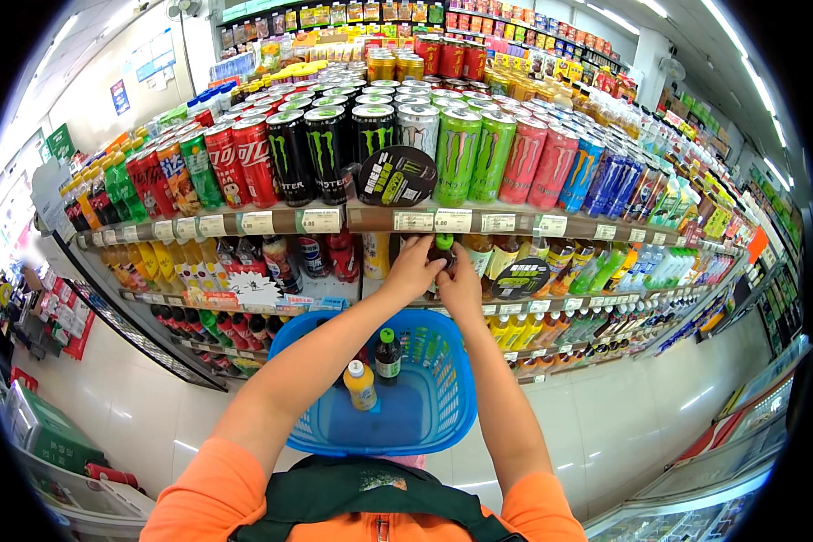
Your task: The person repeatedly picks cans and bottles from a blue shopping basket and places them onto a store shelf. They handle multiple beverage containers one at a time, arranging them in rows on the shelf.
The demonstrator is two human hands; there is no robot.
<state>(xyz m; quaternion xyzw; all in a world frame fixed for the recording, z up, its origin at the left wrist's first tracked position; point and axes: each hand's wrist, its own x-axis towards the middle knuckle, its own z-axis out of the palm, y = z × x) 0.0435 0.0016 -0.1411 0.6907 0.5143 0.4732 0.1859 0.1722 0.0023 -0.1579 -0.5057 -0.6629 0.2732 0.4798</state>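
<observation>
Both my hands reach onto the second shelf, at a dark drink bottle with a green cap (pixel 444 242). My left hand (pixel 410 269) is on its left side and my right hand (pixel 459 284) on its right, fingers touching or close around it; how firmly they hold it is hidden. Below my forearms is a blue plastic shopping basket (pixel 471 400). In it stand a yellow drink bottle with a white cap (pixel 360 386) and a dark bottle with a green cap (pixel 388 356). Something dark red beside them is partly covered by my left arm.
Energy drink cans (pixel 325 152) fill the upper shelf, above a shelf edge with price tags (pixel 454 220). A round black sign (pixel 397 176) juts out there, another round sign (pixel 520 278) lower right. Soft drink bottles line the lower shelves. Glass-topped cases (pixel 718 488) stand behind, right.
</observation>
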